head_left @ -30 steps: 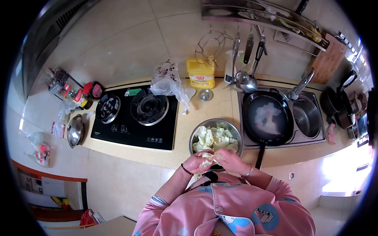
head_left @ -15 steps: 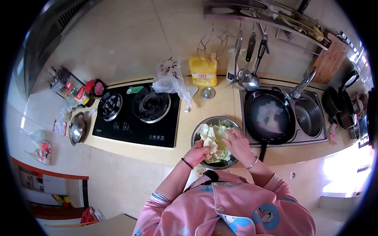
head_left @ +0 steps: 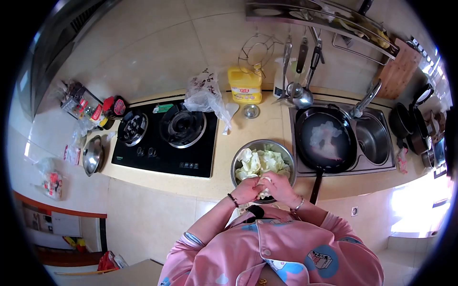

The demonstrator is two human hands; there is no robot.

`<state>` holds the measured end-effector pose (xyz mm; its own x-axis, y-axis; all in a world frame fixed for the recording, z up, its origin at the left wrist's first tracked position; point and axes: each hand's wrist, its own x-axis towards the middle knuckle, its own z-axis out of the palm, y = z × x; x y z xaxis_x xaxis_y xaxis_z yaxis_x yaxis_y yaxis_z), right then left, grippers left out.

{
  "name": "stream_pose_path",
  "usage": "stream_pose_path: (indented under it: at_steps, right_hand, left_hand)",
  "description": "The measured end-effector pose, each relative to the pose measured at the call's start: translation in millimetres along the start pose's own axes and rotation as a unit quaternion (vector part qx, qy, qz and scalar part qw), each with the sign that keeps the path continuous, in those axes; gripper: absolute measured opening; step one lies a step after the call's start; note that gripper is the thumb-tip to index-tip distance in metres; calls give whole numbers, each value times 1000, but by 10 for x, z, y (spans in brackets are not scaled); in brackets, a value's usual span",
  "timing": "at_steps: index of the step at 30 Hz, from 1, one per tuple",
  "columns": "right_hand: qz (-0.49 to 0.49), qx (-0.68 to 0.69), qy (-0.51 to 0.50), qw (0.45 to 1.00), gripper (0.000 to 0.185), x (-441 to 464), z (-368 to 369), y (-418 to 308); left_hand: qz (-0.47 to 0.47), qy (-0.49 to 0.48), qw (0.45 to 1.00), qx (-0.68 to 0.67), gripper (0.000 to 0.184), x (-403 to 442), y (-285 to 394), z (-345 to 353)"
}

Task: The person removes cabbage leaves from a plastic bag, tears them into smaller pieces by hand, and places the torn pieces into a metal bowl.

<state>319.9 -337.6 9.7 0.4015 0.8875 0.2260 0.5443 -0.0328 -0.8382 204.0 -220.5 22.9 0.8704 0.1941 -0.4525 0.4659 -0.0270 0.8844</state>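
Note:
A metal bowl of torn pale green cabbage leaves stands at the counter's front edge. Over its near side my two hands meet, fingers bent around a piece of cabbage. My left hand, with a dark beaded bracelet at the wrist, is closed on it. From the other side my right hand, wearing a silver bangle, grips the same piece. Most of that piece is hidden by my fingers.
A black wok holding some liquid sits over the sink on the right. Left of the bowl is a black gas stove, with a plastic bag at its back edge. A yellow jug stands behind.
My right hand has come from the bowl's right side toward me and joined my left hand at the near rim. Both hands now grip the cabbage piece.

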Motion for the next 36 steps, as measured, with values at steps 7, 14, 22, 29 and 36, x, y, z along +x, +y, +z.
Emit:
stream_pose_path:
  at_steps: [7,14,22,29,36]
  right_hand:
    - [258,476,142,829,18,19,241,391]
    - [251,484,82,834,23,141,-340,205]
    - [246,173,-49,953,44,38,44,-78]
    - [250,216,6,944,39,-28,78,113]
    - [246,167,-102,949,32,35,-78,-38]
  left_hand:
    - [144,160,976,32,19,54,20,216]
    - [65,229,962,-130,17,83,-140,45]
    - [104,210,966,-104,34,74,-141,85]
    - [100,177,977,-68,29,31,-325,90]
    - [143,224,963,46,18,22,-288,122]
